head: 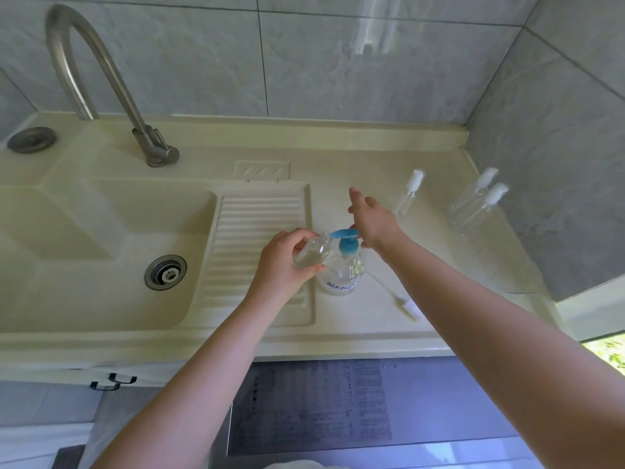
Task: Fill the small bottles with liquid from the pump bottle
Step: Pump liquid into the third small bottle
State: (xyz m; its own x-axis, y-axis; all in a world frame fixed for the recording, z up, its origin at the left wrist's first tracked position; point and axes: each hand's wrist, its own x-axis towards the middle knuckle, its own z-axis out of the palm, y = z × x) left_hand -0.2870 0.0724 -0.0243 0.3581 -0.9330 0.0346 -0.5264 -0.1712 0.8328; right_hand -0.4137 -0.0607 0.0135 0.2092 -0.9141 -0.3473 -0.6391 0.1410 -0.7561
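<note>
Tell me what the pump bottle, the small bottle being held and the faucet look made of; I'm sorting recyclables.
Pump bottle: clear glossy plastic by the look, since the counter shows through it, with an opaque blue plastic pump head.
Small bottle in the left hand: see-through, probably plastic; glass cannot be ruled out.
Faucet: brushed metal, likely stainless steel, with a dull grey sheen.
</note>
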